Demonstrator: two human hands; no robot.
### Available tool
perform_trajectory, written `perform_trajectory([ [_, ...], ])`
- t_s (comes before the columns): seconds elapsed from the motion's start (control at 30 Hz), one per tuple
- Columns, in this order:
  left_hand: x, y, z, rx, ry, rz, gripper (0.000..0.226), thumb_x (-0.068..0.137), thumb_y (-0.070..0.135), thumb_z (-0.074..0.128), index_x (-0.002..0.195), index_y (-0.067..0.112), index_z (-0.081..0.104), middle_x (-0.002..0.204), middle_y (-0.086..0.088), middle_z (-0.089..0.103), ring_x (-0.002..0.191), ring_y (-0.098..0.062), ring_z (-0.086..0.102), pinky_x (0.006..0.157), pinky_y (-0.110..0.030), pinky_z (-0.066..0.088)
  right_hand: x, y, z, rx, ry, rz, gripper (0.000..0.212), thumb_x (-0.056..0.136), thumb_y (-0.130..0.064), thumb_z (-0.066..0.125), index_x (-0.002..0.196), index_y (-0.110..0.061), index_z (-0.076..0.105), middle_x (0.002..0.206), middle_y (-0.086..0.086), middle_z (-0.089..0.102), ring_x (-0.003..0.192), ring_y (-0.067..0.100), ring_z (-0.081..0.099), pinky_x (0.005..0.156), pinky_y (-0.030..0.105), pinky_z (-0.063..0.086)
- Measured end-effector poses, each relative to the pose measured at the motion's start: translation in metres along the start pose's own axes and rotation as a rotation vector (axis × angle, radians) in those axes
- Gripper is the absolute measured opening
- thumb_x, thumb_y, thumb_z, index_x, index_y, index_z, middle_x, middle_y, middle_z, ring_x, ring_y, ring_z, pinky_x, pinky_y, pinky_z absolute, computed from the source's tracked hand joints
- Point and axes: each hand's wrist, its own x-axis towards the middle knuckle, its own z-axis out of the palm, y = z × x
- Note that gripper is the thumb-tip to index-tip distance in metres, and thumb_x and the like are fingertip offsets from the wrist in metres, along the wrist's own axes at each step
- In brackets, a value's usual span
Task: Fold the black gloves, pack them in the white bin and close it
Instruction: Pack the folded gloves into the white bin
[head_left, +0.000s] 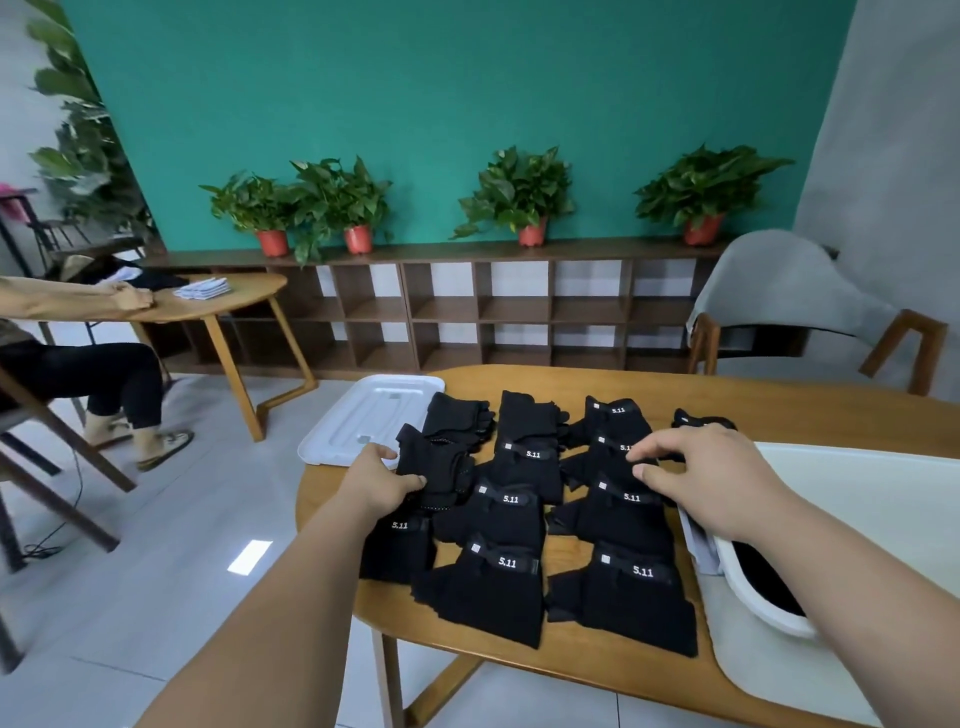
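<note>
Several black gloves (511, 512) with white "5.11" labels lie spread in rows on the wooden table (571, 379). My left hand (382, 480) grips the edge of a glove (436, 465) in the left column. Over the right column my right hand (696, 478) hovers with fingers bent, its fingertips touching a glove (605, 462). The white bin (857, 499) stands at the table's right side with something black inside it. Its white lid (371, 418) lies flat at the table's far left edge.
A grey chair (789, 296) stands behind the table on the right. To the left, a seated person (78, 374) is at a second wooden table (218, 301). Along the green wall runs a low shelf (467, 312) with potted plants.
</note>
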Motion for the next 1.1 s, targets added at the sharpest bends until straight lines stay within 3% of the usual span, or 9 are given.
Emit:
perform_trajectory([
  [0.17,-0.002,0.007,0.0,-0.053,0.055,0.046,0.053,0.079,0.023,0.088,0.114,0.027,0.049,0.092,-0.013,0.075,0.082,-0.032,0.075,0.078,-0.05,0.063,-0.001,-0.002,-0.001,-0.008,0.009,0.008,0.013,0.097,-0.048,0.066,0.109,-0.051,0.071,0.112,-0.024,0.07,0.115,0.014,0.053,0.106,0.036,0.04],
  [0.27,-0.012,0.018,-0.004,-0.097,0.117,0.128,0.047,0.083,0.016,0.083,0.118,0.024,0.051,0.089,-0.011,0.073,0.082,-0.028,0.073,0.073,-0.042,0.059,-0.002,-0.003,-0.001,-0.013,0.007,0.017,0.014,0.097,-0.047,0.066,0.11,-0.051,0.071,0.112,-0.023,0.07,0.115,0.014,0.052,0.104,0.035,0.04],
  [0.5,-0.043,0.052,-0.011,-0.351,0.148,0.278,0.054,0.088,0.008,0.081,0.131,0.025,0.055,0.107,-0.006,0.067,0.092,-0.02,0.069,0.07,-0.029,0.056,-0.005,-0.009,-0.006,0.006,0.003,0.024,0.022,0.097,-0.05,0.066,0.118,-0.047,0.07,0.114,-0.02,0.069,0.116,0.014,0.056,0.104,0.036,0.045],
  [0.67,-0.074,0.08,-0.005,-0.499,0.065,0.412,0.058,0.088,0.006,0.082,0.131,0.038,0.06,0.114,-0.005,0.068,0.099,-0.018,0.072,0.07,-0.023,0.059,-0.01,-0.017,-0.014,0.004,0.036,-0.002,0.039,0.098,-0.059,0.059,0.135,-0.045,0.06,0.122,-0.02,0.063,0.12,0.011,0.054,0.103,0.037,0.048],
  [0.8,-0.107,0.106,0.009,-0.565,-0.041,0.51,0.067,0.089,0.0,0.079,0.135,0.043,0.057,0.103,0.003,0.075,0.098,-0.007,0.072,0.076,-0.023,0.06,-0.013,-0.031,-0.026,0.005,0.072,-0.102,0.063,0.095,-0.077,0.043,0.151,-0.049,0.041,0.14,-0.021,0.056,0.132,0.006,0.047,0.108,0.036,0.046],
  [0.97,-0.143,0.132,0.033,-0.623,-0.176,0.565,0.075,0.09,0.008,0.08,0.139,0.057,0.051,0.114,0.006,0.076,0.112,-0.015,0.072,0.098,-0.041,0.057,-0.017,-0.057,-0.039,0.504,-0.048,-0.019,0.09,0.088,-0.087,0.045,0.162,-0.052,0.008,0.153,-0.023,0.044,0.139,0.004,0.046,0.12,0.039,0.036],
  [1.03,-0.156,0.141,0.042,-0.695,-0.263,0.57,0.079,0.091,0.001,0.078,0.144,0.051,0.049,0.118,0.004,0.076,0.11,-0.016,0.074,0.099,-0.041,0.058,-0.02,-0.063,-0.044,0.782,-0.06,0.034,0.083,0.089,-0.083,0.051,0.16,-0.052,0.021,0.151,-0.026,0.05,0.133,-0.002,0.054,0.116,0.035,0.041],
  [1.1,-0.167,0.148,0.05,-0.758,-0.363,0.559,0.084,0.09,-0.003,0.076,0.149,0.048,0.046,0.123,0.002,0.075,0.113,-0.019,0.074,0.102,-0.043,0.056,-0.025,-0.065,-0.049,0.995,-0.064,0.061,0.062,0.095,-0.07,0.055,0.151,-0.047,0.041,0.134,-0.025,0.067,0.12,-0.004,0.064,0.105,0.03,0.05],
])
